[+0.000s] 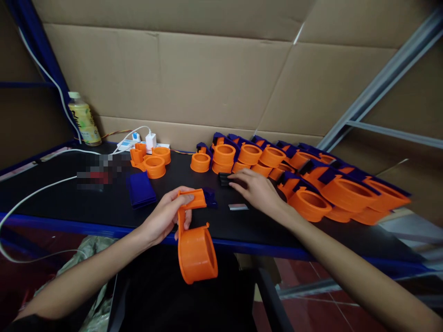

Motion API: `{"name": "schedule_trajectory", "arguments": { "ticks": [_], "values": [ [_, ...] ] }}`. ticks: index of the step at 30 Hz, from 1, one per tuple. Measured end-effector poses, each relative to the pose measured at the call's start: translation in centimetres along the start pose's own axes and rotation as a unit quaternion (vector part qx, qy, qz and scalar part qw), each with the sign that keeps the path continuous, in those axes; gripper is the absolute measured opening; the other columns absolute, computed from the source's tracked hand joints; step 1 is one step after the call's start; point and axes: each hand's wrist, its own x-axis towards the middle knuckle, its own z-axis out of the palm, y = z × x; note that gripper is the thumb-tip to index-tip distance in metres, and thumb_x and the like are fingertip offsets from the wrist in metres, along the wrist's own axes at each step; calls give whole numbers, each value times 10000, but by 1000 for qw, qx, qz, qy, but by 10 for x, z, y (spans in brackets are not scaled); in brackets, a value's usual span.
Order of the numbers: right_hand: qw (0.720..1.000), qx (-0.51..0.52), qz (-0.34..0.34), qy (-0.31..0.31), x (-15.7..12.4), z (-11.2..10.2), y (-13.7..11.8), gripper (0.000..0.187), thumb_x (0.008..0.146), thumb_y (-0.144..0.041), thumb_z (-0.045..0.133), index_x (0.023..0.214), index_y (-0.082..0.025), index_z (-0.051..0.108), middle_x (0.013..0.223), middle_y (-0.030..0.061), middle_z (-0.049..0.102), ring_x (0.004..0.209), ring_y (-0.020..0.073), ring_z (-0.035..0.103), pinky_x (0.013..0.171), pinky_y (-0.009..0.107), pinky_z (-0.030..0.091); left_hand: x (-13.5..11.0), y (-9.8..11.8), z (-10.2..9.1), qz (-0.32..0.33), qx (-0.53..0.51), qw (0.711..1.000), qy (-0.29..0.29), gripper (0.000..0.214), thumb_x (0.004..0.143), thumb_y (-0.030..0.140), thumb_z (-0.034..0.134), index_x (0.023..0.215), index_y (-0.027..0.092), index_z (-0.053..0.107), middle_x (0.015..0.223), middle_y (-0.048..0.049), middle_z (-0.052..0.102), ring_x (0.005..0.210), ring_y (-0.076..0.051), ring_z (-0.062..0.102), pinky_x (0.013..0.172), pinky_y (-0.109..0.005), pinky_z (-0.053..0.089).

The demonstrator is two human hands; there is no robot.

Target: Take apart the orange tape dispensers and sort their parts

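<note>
My left hand (166, 216) is closed round the top of an orange plastic part (194, 240), a handle with a wide ring hanging below the table's front edge. A small blue piece (209, 197) sits at the handle's far end. My right hand (254, 186) lies on the black table (69, 203), fingers stretched out and touching a small black block (224, 179). A small silver strip (238, 207) lies just in front of that hand.
Several orange rings with blue pieces (311, 180) are rowed along the back right. A few bare orange rings (154, 163) and a blue stack (141, 189) lie to the left. A bottle (83, 119), a power strip (138, 140) and white cables stand at the back left. Cardboard walls the back.
</note>
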Motion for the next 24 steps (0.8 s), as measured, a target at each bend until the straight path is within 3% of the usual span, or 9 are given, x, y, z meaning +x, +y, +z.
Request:
{"name": "schedule_trajectory", "arguments": {
  "ticks": [4, 7, 10, 13, 18, 21, 24],
  "values": [
    [992, 126, 12, -8, -12, -22, -26, 302, 984, -398, 529, 1135, -222, 722, 1068, 76, 712, 836, 189, 667, 725, 322, 524, 1, 1, 1, 32, -57, 998, 3, 231, 879, 307, 637, 1064, 178, 588, 781, -39, 717, 524, -134, 646, 465, -215, 502],
    [963, 249, -12, -105, -27, -48, -65, 415, 988, -439, 518, 1347, -251, 608, 1129, 77, 698, 829, 169, 669, 639, 271, 523, 3, 1, 0, 72, -109, 991, 14, 196, 886, 265, 616, 1055, 170, 589, 942, -71, 743, 657, -157, 703, 593, -263, 574],
    [944, 262, -78, -182, -39, -70, -106, 722, 862, -519, 694, 1500, -305, 434, 1347, 82, 597, 1093, 227, 636, 852, 319, 551, 3, 1, -1, 97, -163, 981, 43, 178, 889, 261, 613, 1035, 161, 601, 1021, -86, 753, 762, -172, 725, 731, -306, 598],
    [958, 214, -82, -171, -38, -78, -131, 790, 818, -475, 754, 1509, -361, 389, 1424, 58, 514, 1188, 231, 590, 997, 357, 506, 1, 2, -1, 88, -210, 972, 66, 191, 904, 286, 605, 1036, 149, 627, 1054, -94, 760, 882, -193, 729, 847, -327, 582],
    [959, 193, -130, -163, -2, -79, -130, 700, 762, -347, 804, 1402, -301, 525, 1227, 51, 582, 1122, 213, 586, 1004, 326, 484, -2, 5, 3, 114, -236, 964, 50, 352, 955, 439, 545, 1147, 162, 650, 1103, -104, 751, 1069, -252, 694, 882, -344, 569],
    [976, 138, -119, -119, 36, -70, -118, 620, 747, -447, 794, 1302, -242, 609, 1160, 69, 583, 1083, 228, 587, 972, 343, 482, -1, 4, 4, 151, -238, 959, 31, 504, 943, 566, 510, 1217, 161, 632, 1222, -132, 702, 1173, -274, 641, 896, -369, 568],
    [993, 61, -74, -67, 81, -43, -106, 664, 758, -562, 747, 1313, -226, 601, 1179, 91, 560, 1038, 243, 613, 922, 361, 491, 3, 0, 1, 168, -218, 960, 45, 509, 952, 548, 484, 1240, 152, 621, 1304, -156, 649, 1258, -303, 578, 933, -443, 557]
  ]
}}
